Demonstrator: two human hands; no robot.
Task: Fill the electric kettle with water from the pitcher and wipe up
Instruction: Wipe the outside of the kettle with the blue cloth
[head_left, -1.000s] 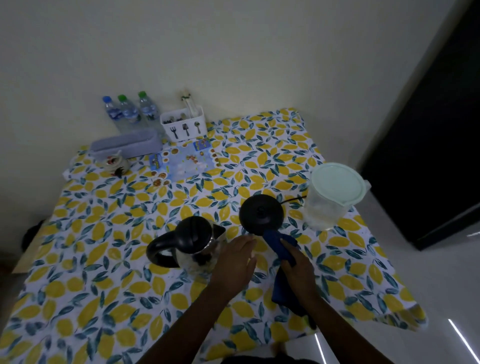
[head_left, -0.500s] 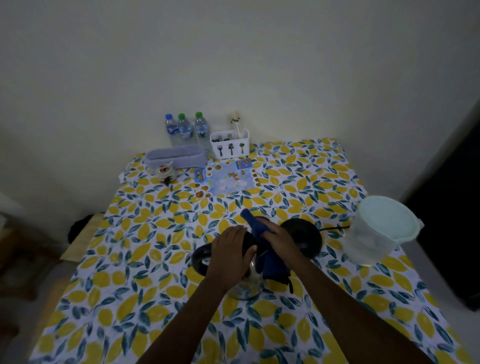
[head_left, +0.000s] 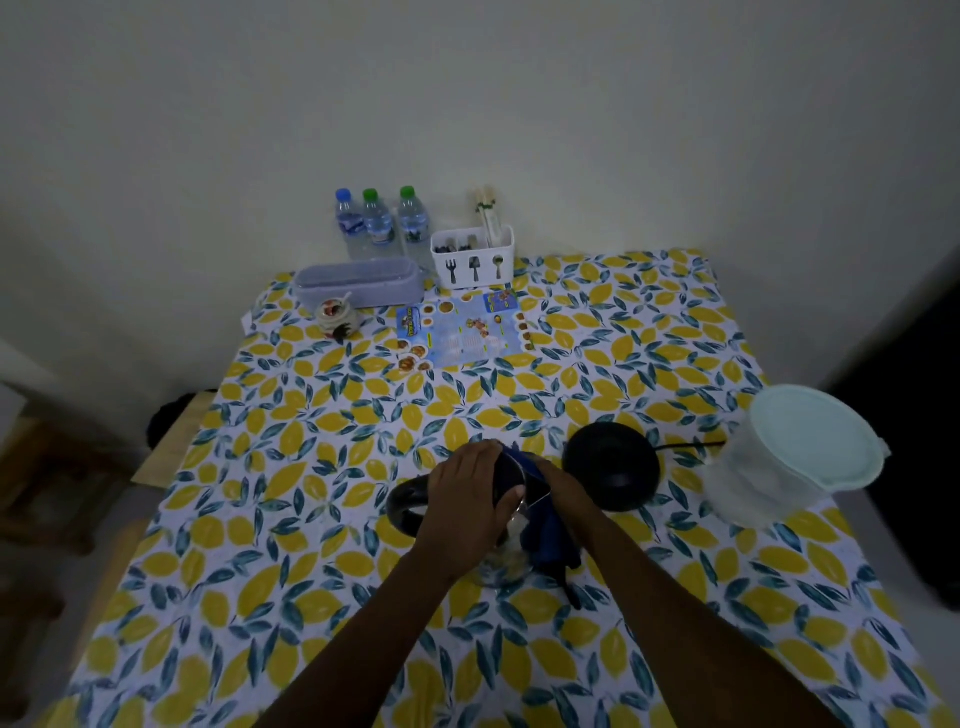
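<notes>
Dim room: plain pale wall (head_left: 467, 93) behind a table in lemon-print cloth (head_left: 322, 426), wooden furniture (head_left: 47, 467) at left.

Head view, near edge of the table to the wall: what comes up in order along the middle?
Kettle held under the left hand, with the right hand pressing a blue cloth to it → printed placemat → white cutlery caddy → three water bottles at the wall.

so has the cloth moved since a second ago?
Yes. The cloth went from beside the base leftward onto the kettle.
</notes>
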